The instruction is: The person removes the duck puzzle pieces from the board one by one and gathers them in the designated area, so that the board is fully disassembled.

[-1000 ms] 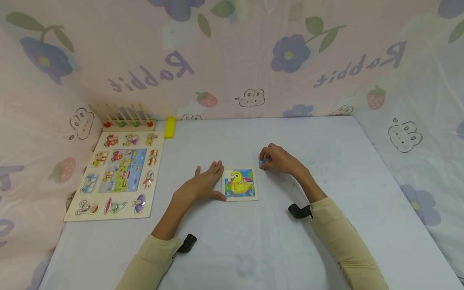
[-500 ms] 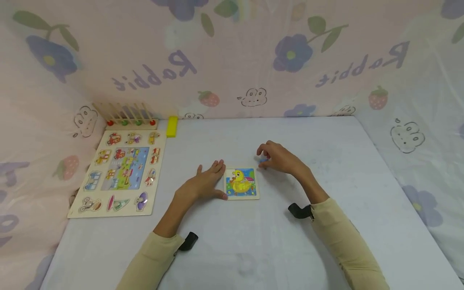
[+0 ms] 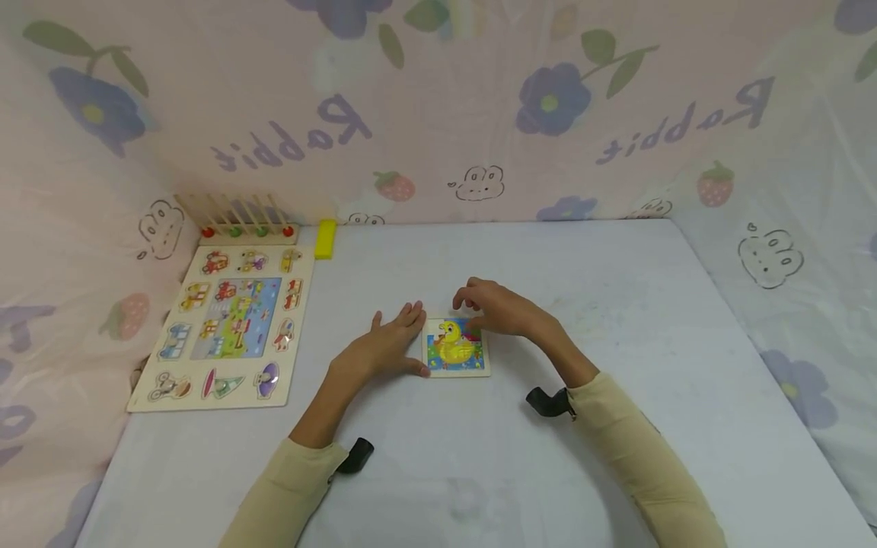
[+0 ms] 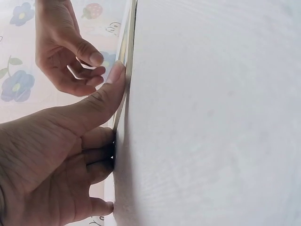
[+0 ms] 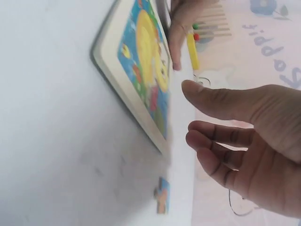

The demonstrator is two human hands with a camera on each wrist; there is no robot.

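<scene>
One table [image 3: 617, 320], covered in pale cloth, carries everything. Two puzzle boards lie on it: one large vehicle puzzle board [image 3: 222, 327] at your far left, and one small duck puzzle [image 3: 455, 348] at centre between your hands. One wooden peg rack [image 3: 236, 217] stands behind the large board, with one yellow block [image 3: 325, 238] just beside it. One loose blue puzzle piece [image 5: 162, 194] lies on the cloth just off the duck puzzle's edge, seen only in the right wrist view; in the head view your hand hides it.

Two hands, counted:
- Your left hand [image 3: 384, 346] lies flat against the duck puzzle's left edge. Its fingers are straight and together; the thumb [image 4: 101, 101] presses the near left corner of the frame, and the fingertips touch the far left corner. It holds nothing.
- Your right hand [image 3: 496, 308] hovers over the duck puzzle's far right corner. Its fingers [image 5: 221, 136] are loosely curled and spread apart from the thumb, with nothing between them in the right wrist view.

Position of the duck puzzle relative to the fingers: touching your left fingers along its left edge, and just below your right fingertips, apart from them. The loose blue piece lies below your right hand, near it and not touched.
</scene>
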